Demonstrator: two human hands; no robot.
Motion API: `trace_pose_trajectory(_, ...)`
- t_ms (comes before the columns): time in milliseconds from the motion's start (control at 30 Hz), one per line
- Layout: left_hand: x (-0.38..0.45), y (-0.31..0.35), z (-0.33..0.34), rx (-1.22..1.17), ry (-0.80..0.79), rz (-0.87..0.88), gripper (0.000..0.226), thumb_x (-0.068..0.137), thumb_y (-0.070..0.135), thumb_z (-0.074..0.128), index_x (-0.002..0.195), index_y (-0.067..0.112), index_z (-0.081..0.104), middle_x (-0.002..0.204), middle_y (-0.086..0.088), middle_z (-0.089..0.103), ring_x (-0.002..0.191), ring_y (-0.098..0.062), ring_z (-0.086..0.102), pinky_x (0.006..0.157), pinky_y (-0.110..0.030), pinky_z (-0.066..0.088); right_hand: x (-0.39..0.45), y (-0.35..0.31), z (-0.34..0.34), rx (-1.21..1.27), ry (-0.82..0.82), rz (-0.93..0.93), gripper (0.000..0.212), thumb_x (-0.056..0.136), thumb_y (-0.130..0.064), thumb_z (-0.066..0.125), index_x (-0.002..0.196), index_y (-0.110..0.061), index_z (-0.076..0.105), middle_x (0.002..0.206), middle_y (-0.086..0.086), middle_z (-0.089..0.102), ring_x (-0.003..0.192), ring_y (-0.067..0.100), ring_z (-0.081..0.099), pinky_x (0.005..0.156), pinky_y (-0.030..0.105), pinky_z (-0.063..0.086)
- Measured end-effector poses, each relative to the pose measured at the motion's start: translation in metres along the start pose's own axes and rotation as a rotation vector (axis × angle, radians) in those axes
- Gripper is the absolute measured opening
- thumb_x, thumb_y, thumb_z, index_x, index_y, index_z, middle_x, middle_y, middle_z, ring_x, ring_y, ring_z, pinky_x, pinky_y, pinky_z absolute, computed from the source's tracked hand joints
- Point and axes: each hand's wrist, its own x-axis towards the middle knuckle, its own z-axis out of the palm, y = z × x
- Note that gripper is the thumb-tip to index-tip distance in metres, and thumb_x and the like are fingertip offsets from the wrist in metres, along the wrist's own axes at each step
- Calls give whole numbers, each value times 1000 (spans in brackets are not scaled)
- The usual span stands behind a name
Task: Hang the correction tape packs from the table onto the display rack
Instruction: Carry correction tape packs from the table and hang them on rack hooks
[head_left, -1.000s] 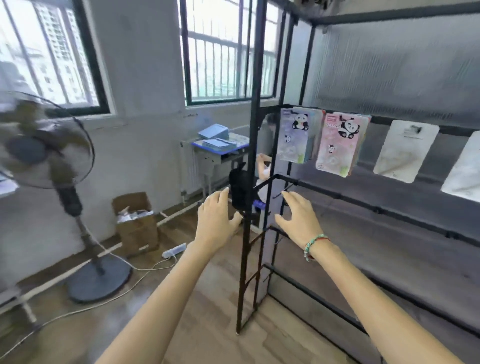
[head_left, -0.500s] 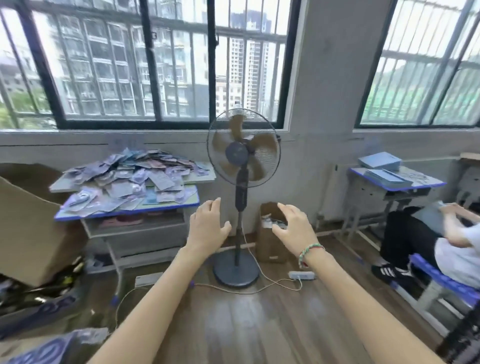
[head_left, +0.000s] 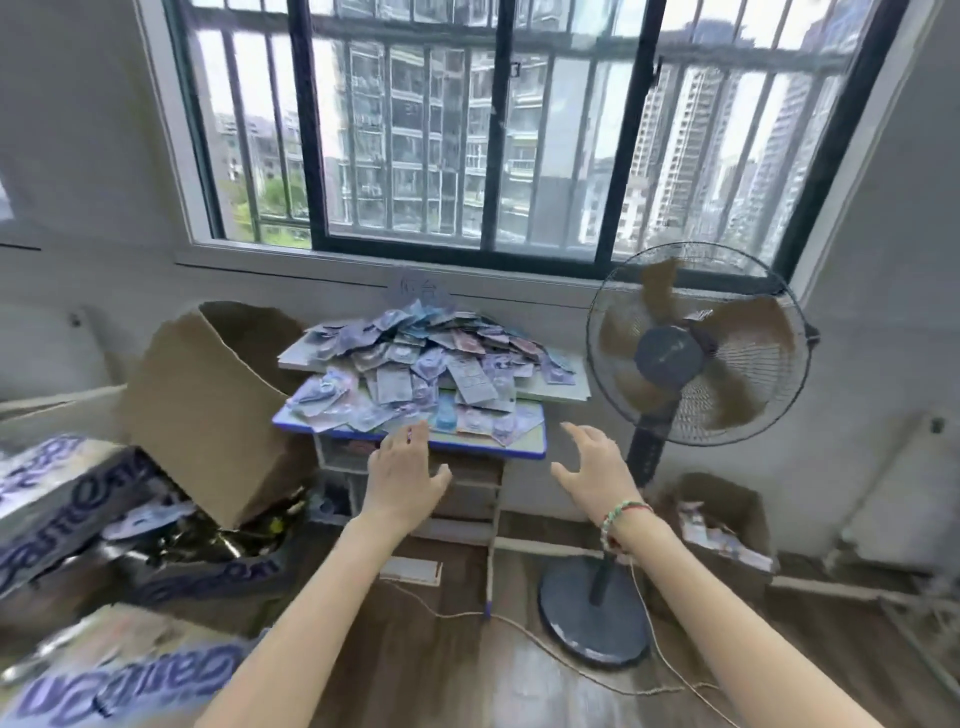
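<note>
tilted cardboard box (head_left: 202, 410) at left; heaped correction tape packs (head_left: 415, 369) on blue-edged table (head_left: 524, 448); left hand (head_left: 405, 475) and right hand (head_left: 597, 475) before it, fingers spread, gripping nothing; standing fan (head_left: 691, 343) at right.

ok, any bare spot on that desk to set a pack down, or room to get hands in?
Hardly any. The pile of packs covers the table almost edge to edge. Only a thin bare strip shows along the front right edge, and another on the rear tabletop's right end, beside the fan. Left hand and right hand have open air in front of the table.
</note>
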Motion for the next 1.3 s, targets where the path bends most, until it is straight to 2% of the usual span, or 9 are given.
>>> trace_pose_trajectory(267,132,-30,11,2,70,-90,62,91,28,60,144,6,36,143,-14,42,134,-30,38,110,-37,30,167,-8,31,55,-41,-73,60,90,-23,60,143,-8,38,142,12,43,133,26,36,109,31,29)
trace_pose_trajectory(367,165,-46,20,-18,42,-142,62,91,29,60,144,9,35,146,-12,39,139,-29,31,113,-41,27,206,-11,48,96,-71,-94,55,90,-20,57,142,-9,40,142,10,42,131,26,37,108,34,31)
trace_pose_trajectory(467,198,-55,34,-50,37,-164,62,91,28,60,144,8,35,146,-12,39,138,-28,31,114,-43,25,240,-3,66,91,-87,-103,53,90,-18,57,140,-10,42,141,10,43,131,25,38,107,32,30)
trace_pose_trajectory(767,329,-82,72,-10,-24,-115,64,93,29,57,147,7,30,145,-14,36,135,-28,35,110,-36,29,360,25,111,44,-117,7,55,89,-21,59,140,-9,42,140,12,44,129,28,39,107,33,32)
trace_pose_trajectory(1000,448,-116,86,17,-89,-88,68,93,35,56,148,7,27,147,-16,33,135,-31,33,112,-40,28,468,19,139,16,-107,59,51,90,-19,60,136,-5,45,136,16,48,127,28,42,104,30,31)
trace_pose_trajectory(1100,497,-126,92,11,-80,-74,71,93,38,56,149,8,25,149,-15,32,136,-31,32,112,-43,30,508,19,151,21,-95,77,49,90,-21,59,135,-5,46,134,16,50,125,28,44,103,31,35)
trace_pose_trajectory(1300,553,-129,124,21,-172,-37,73,94,41,55,150,8,22,149,-15,29,137,-30,30,111,-39,29,550,38,173,19,-87,172,50,89,-22,60,136,-8,48,138,14,49,128,27,43,106,34,36)
